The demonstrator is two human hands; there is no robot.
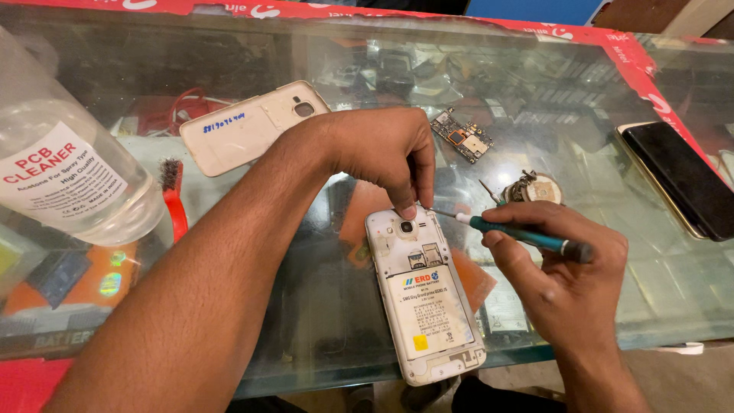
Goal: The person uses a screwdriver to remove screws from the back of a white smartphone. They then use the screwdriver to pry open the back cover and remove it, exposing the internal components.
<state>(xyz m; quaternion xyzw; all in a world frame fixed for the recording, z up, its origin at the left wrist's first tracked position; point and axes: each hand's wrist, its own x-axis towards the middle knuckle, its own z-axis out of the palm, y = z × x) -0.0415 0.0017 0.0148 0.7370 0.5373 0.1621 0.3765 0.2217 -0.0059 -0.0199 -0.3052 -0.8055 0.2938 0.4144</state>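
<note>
Phone (424, 298) back open; left hand (382, 149) pinches top edge, right hand (562, 264) grips screwdriver (520, 235).

Our left forearm crosses from the lower left up toward the middle, wrist bent downward, and our left hand (382, 149) arches over with its fingertips (409, 212) pinched together and pointing down. Our right hand (562, 260) comes in from the lower right, palm turned inward, fingers curled in a closed grip, thumb laid along the top. The two hands sit close together, not touching.
</note>
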